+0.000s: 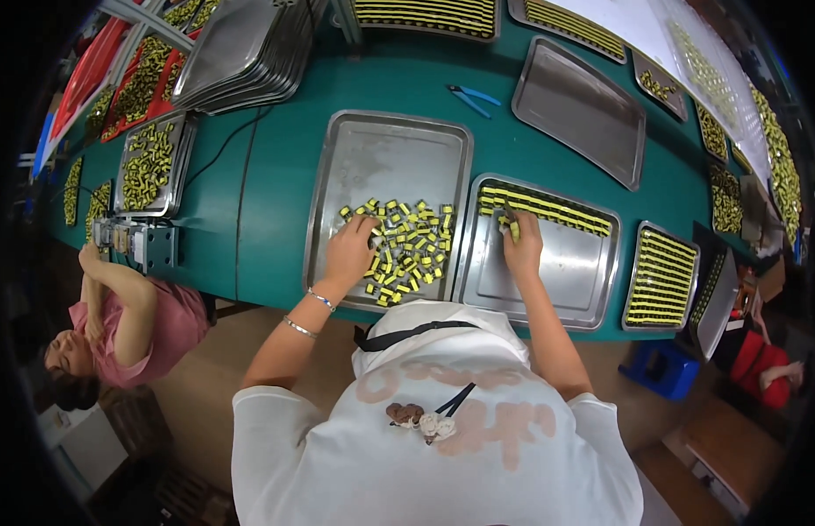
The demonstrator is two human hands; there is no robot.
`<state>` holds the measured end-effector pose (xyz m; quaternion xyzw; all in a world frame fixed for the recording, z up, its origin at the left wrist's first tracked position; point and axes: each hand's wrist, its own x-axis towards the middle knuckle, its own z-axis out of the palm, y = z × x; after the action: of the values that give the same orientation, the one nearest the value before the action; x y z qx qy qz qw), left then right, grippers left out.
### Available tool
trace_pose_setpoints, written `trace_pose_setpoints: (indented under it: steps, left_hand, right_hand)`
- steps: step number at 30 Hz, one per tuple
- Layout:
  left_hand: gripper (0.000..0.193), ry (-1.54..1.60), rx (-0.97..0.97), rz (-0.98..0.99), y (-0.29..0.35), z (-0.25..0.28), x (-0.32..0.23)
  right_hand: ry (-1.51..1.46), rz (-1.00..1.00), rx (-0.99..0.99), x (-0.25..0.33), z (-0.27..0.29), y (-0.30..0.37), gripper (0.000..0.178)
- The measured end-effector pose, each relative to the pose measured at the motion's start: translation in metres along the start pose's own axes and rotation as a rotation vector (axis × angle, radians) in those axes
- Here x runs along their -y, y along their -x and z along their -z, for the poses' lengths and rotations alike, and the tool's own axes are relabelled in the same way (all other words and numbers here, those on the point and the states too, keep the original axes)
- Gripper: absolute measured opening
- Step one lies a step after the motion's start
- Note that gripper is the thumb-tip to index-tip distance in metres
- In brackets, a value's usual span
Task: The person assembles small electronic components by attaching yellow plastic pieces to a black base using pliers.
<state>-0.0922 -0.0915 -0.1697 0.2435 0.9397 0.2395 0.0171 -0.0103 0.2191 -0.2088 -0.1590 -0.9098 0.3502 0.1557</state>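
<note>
Loose yellow-and-black blocks, like small taped coils (412, 250), lie heaped in the near half of a metal tray (390, 145). At the heap's left edge my left hand (350, 252) curls its fingers down among them; what they pinch is hidden. My right hand (523, 247) is over a second metal tray (534, 280), to the right. Its fingers are closed on a small yellow-and-black block (514, 230), just below the left end of the rows. Those rows of lined-up blocks (556, 207) run along this tray's far side.
Blue-handled pliers (473, 99) lie beyond the trays, near a bare metal tray (583, 110). A tray of finished-looking rows (661, 276) stands at right. Stacked trays (245, 57) rise at far left. A small machine (144, 243) and a person in pink (149, 329) are on the left.
</note>
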Motion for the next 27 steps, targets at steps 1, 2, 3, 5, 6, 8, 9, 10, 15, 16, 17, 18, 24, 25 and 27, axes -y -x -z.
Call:
trace_pose_setpoints:
  steps: [1, 2, 3, 5, 6, 8, 9, 10, 15, 16, 17, 18, 24, 25, 27]
  left_hand:
    - [0.031, 0.047, 0.001, -0.022, 0.0, 0.001, 0.002]
    - [0.031, 0.05, 0.006, -0.022, 0.0, 0.003, 0.002]
    - [0.03, 0.067, 0.017, -0.042, 0.001, 0.005, 0.003]
    - [0.031, 0.084, 0.03, -0.062, 0.002, 0.007, 0.0]
    - [0.031, 0.102, -0.002, -0.046, 0.002, 0.007, -0.004]
    - [0.032, 0.122, -0.032, -0.03, 0.002, 0.009, -0.011]
    - [0.032, 0.284, 0.008, 0.067, 0.002, 0.011, -0.015]
    - [0.031, 0.446, 0.049, 0.164, 0.003, 0.01, -0.017]
    - [0.024, 1.092, 0.207, 0.467, -0.01, 0.018, -0.037]
    - [0.022, 1.207, 0.231, 0.491, -0.013, 0.023, -0.043]
    - [0.02, 1.322, 0.256, 0.513, -0.015, 0.027, -0.05]
    - [0.025, 1.419, 0.248, 0.489, -0.018, 0.03, -0.06]
    - [0.03, 1.762, 0.199, 0.467, -0.021, 0.059, -0.116]
    - [0.031, 1.879, 0.187, 0.503, -0.021, 0.062, -0.122]
    - [0.034, 1.887, 0.202, 0.494, -0.014, 0.066, -0.127]
  right_hand:
    - [0.002, -0.004, 0.002, -0.001, -0.004, -0.001, 0.035]
    - [0.031, 0.005, 0.003, 0.002, -0.007, -0.002, 0.036]
    - [0.059, 0.013, 0.005, 0.003, -0.01, -0.002, 0.036]
    - [0.087, -0.019, 0.022, 0.001, -0.015, -0.004, 0.036]
    - [0.094, -0.002, 0.006, 0.001, -0.017, -0.004, 0.035]
    - [0.101, 0.013, -0.006, 0.003, -0.017, -0.004, 0.035]
    - [0.103, 0.011, -0.004, 0.004, -0.017, -0.003, 0.035]
    - [0.094, 0.013, -0.009, 0.005, -0.018, -0.003, 0.035]
    - [0.091, -0.005, 0.006, 0.006, -0.019, -0.004, 0.035]
    - [0.086, -0.011, 0.022, 0.006, -0.019, -0.004, 0.035]
    - [0.085, -0.009, 0.02, 0.007, -0.017, -0.003, 0.035]
    - [0.079, 0.01, -0.012, 0.008, -0.016, -0.002, 0.034]
    - [-0.147, -0.11, 0.03, 0.004, 0.008, 0.013, 0.024]
    - [-0.354, -0.239, 0.108, 0.002, 0.011, 0.019, 0.022]
    - [-0.582, -0.403, 0.256, 0.051, 0.049, 0.02, 0.023]
